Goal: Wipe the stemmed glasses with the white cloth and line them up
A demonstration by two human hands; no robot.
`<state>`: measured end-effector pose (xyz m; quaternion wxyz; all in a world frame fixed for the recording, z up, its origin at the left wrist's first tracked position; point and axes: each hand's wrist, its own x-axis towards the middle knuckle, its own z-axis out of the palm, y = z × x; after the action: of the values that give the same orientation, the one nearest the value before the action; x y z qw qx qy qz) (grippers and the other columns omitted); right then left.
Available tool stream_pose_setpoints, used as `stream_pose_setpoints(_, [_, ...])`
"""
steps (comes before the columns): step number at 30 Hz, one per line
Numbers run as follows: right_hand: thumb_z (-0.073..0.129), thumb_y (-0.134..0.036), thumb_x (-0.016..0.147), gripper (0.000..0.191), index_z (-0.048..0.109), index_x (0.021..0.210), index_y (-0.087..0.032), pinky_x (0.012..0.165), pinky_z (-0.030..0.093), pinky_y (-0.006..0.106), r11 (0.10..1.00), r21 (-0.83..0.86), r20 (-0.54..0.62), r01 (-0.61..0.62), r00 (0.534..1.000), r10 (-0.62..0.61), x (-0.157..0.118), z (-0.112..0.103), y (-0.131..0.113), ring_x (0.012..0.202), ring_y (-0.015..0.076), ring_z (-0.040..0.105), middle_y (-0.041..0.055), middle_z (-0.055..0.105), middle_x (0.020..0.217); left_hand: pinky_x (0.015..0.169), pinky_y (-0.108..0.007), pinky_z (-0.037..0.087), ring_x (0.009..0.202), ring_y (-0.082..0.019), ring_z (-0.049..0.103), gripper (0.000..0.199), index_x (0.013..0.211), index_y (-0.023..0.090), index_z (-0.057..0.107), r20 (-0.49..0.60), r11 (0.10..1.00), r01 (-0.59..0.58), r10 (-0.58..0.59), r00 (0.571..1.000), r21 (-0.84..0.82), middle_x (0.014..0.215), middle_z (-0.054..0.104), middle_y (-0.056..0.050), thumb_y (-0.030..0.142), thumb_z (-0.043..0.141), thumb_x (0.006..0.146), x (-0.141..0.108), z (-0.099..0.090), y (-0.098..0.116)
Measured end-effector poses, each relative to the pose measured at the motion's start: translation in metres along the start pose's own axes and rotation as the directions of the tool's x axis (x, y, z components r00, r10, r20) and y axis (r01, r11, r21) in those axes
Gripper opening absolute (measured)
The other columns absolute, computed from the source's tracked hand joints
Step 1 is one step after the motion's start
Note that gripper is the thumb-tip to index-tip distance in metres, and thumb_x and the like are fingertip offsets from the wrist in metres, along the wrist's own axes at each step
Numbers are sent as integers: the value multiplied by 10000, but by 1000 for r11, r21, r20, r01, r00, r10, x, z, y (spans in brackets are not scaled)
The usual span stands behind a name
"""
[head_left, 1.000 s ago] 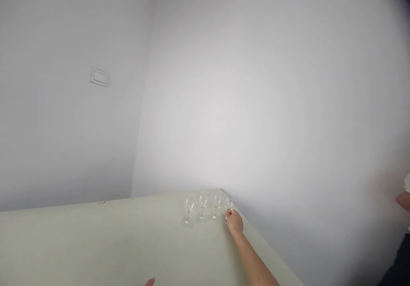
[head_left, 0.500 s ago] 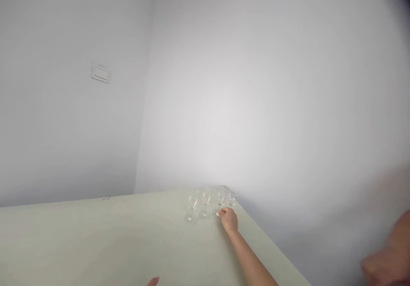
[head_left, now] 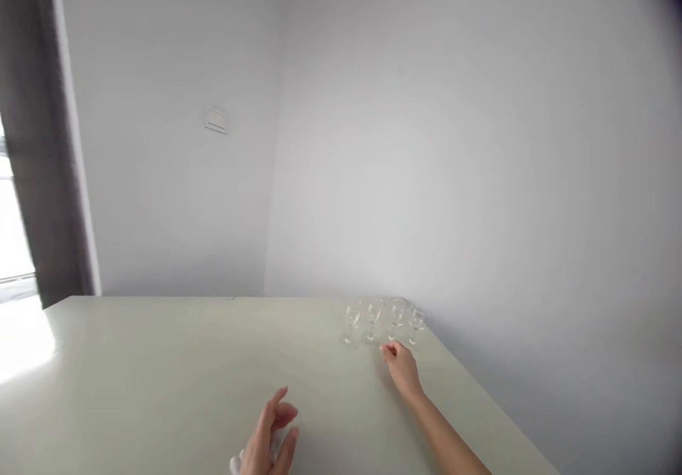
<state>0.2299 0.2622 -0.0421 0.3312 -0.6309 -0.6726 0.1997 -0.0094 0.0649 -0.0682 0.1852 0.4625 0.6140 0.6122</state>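
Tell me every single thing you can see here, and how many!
wine glasses: four, clear, upright in a row at the table's far right corner
table: one, pale cream, fills the lower part of the view
wall plate: one, white, on the left wall
curtain: one, dark grey, far left beside a bright window
white thing: one, under the left hand, too hidden to tell
left hand: one, fingers spread, low over the table
right hand: one, fingertips at the foot of a glass

Clear glasses (head_left: 384, 321) stand on a pale greenish-white table (head_left: 160, 361) against white walls (head_left: 452, 141).
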Motion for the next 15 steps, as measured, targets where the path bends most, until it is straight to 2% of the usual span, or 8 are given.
stream_pose_setpoints(2, [400, -355, 879, 340, 575, 640, -187, 552, 383, 250, 994, 24, 128, 108, 986, -110, -35, 12, -24, 569, 145, 558, 0, 597, 587, 856, -378, 469, 983, -216, 604, 412, 1186, 277, 454, -53, 999, 18, -20, 998, -49, 991, 629, -42, 469, 445, 821, 7, -8, 13])
stream_pose_setpoints(4, [435, -337, 839, 335, 563, 565, -194, 506, 334, 237, 977, 46, 260, 209, 942, -213, -72, 26, -50, 498, 135, 523, -17, 568, 506, 898, -393, 444, 1018, -216, 577, 434, 1182, 261, 444, -112, 994, -2, -11, 994, -110, 1021, 609, -57, 487, 476, 812, 16, -20, 25])
stream_pose_setpoints(6, [484, -285, 785, 275, 573, 542, -193, 498, 301, 239, 955, 50, 340, 291, 895, -290, -109, 37, -75, 498, 140, 522, -14, 577, 501, 903, -391, 439, 994, -205, 571, 416, 1142, 251, 456, -201, 982, -33, -5, 980, -185, 997, 600, -57, 483, 507, 801, 24, -38, 40])
stream_pose_setpoints(8, [497, -231, 753, 194, 602, 593, -199, 534, 309, 246, 929, 50, 360, 366, 861, -359, -141, 44, -100, 565, 155, 550, -2, 622, 585, 871, -362, 454, 949, -190, 573, 394, 1100, 249, 475, -317, 966, -71, -12, 948, -249, 957, 599, -45, 477, 541, 786, 25, -59, 57])
stream_pose_setpoints(11, [477, -223, 774, 166, 630, 709, -220, 599, 374, 256, 847, 48, 398, 530, 768, -503, -178, 54, -131, 652, 170, 593, 11, 661, 741, 827, -314, 460, 930, -178, 576, 380, 1066, 259, 511, -493, 954, -126, -25, 870, -271, 944, 609, -26, 453, 600, 751, 12, -91, 83])
stream_pose_setpoints(13, [517, -275, 771, 161, 645, 850, -217, 618, 432, 280, 788, 0, 461, 616, 699, -546, -192, 63, -148, 696, 205, 625, 48, 666, 868, 820, -308, 454, 925, -179, 580, 361, 1008, 254, 543, -612, 962, -123, -55, 789, -245, 935, 617, -17, 448, 636, 718, -3, -108, 92])
stream_pose_setpoints(15, [589, -349, 738, 396, 598, 1091, -172, 662, 484, 348, 743, -67, 544, 666, 648, -533, -200, 74, -159, 820, 286, 638, 139, 627, 1055, 815, -318, 448, 898, -181, 582, 357, 932, 241, 561, -696, 969, -81, -108, 710, -234, 901, 622, -8, 449, 675, 666, -18, -126, 89])
